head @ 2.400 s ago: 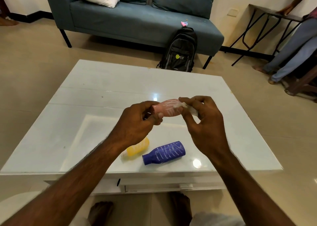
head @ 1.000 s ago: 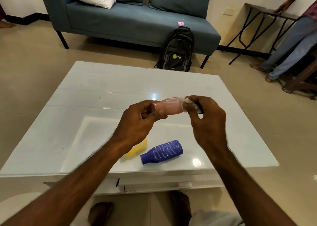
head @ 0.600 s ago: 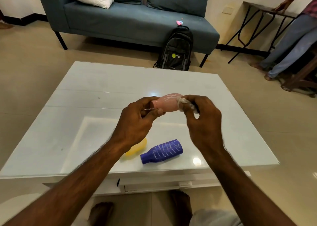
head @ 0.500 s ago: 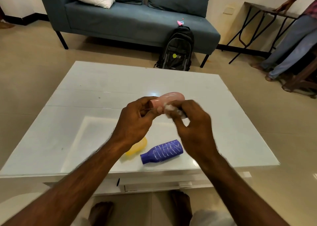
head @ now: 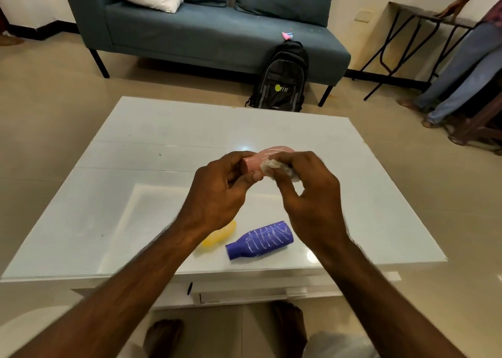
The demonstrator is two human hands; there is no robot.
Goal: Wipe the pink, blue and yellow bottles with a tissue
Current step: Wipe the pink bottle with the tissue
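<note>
Above table (head: 163,194), fingertips (head: 256,176) pinching pink bottle (head: 271,152)

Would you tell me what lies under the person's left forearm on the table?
The yellow bottle lies there on the white table; only one end shows, the rest is covered.

2 bottles (head: 259,240) on table (head: 163,145), sofa (head: 206,28) behind
</note>
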